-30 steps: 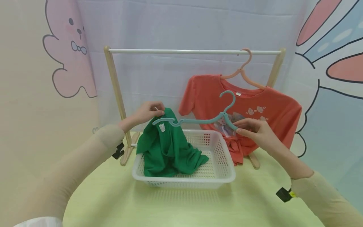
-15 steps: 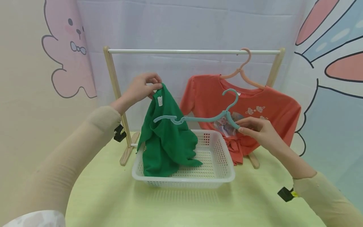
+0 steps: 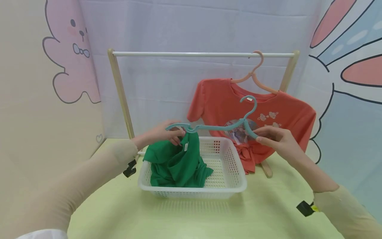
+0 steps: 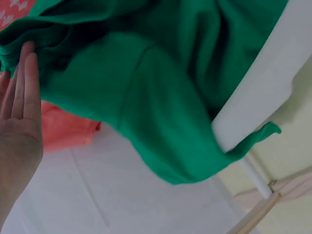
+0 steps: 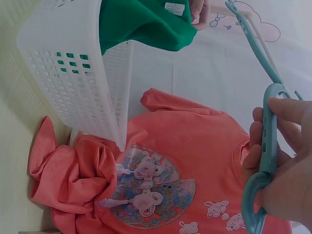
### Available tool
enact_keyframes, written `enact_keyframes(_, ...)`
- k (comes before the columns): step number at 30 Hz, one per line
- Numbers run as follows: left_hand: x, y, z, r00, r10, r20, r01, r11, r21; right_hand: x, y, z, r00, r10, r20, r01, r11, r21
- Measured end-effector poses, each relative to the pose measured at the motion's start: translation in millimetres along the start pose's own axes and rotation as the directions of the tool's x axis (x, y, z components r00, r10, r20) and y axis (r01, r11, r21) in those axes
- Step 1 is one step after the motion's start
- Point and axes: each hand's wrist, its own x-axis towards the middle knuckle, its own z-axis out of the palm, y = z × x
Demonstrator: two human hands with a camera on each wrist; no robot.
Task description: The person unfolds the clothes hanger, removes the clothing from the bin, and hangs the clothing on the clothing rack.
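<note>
A green shirt (image 3: 182, 166) with a white label lies bunched in the white basket (image 3: 206, 190), its neck end lifted. My left hand (image 3: 167, 134) pinches it near the collar, fingers partly hidden behind the hanger in the head view. In the left wrist view, the fingers (image 4: 24, 92) reach into folds of green cloth. My right hand (image 3: 273, 137) grips one arm of a light-blue hanger (image 3: 219, 127). The hanger's hook points up, and its far arm overlaps the left hand and the top of the shirt. The right wrist view shows thumb and fingers around the hanger arm (image 5: 268, 131).
A wooden rack with a white rail (image 3: 179, 54) stands behind the basket. From its right part hangs a coral shirt (image 3: 212, 99) on an orange hanger (image 3: 259, 71), close behind the right hand. A yellow-green table (image 3: 191, 219) lies below, with cartoon-printed cloth around.
My left hand first raised the green shirt high by its neck, then lowered it and moved right to the hanger's far end. The right hand and hanger shifted slightly right.
</note>
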Motion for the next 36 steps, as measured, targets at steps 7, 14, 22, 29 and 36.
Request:
enact_keyframes(7, -0.6, -13.2, 19.9, 0.969, 0.106, 0.225, -0.121, 0.991, 0.054, -0.5, -1, 0, 1.000, 0.020, 0.000, -0.020, 1.000, 0.021)
enact_keyframes(14, -1.4, -28.8, 22.6, 0.979, 0.090, 0.184, -0.150, 0.929, 0.339, 0.9, 0, 2, 1.000, 0.006, 0.014, -0.007, 1.000, 0.027)
enact_keyframes(22, 2.2, -35.3, 18.3, 0.991, 0.022, 0.131, -0.096, 0.803, 0.589, 1.5, 1, 3, 0.999, 0.026, 0.018, -0.027, 0.999, 0.027)
enact_keyframes(29, 6.1, -34.0, 17.2, 0.988, 0.123, 0.092, -0.153, 0.720, 0.677, 0.9, 0, 3, 1.000, 0.016, 0.009, -0.016, 0.999, 0.031)
enact_keyframes(36, 2.7, -11.8, -8.3, 0.979, 0.200, -0.040, -0.157, 0.865, 0.477, -0.6, 1, 1, 1.000, -0.003, -0.002, 0.003, 1.000, 0.021)
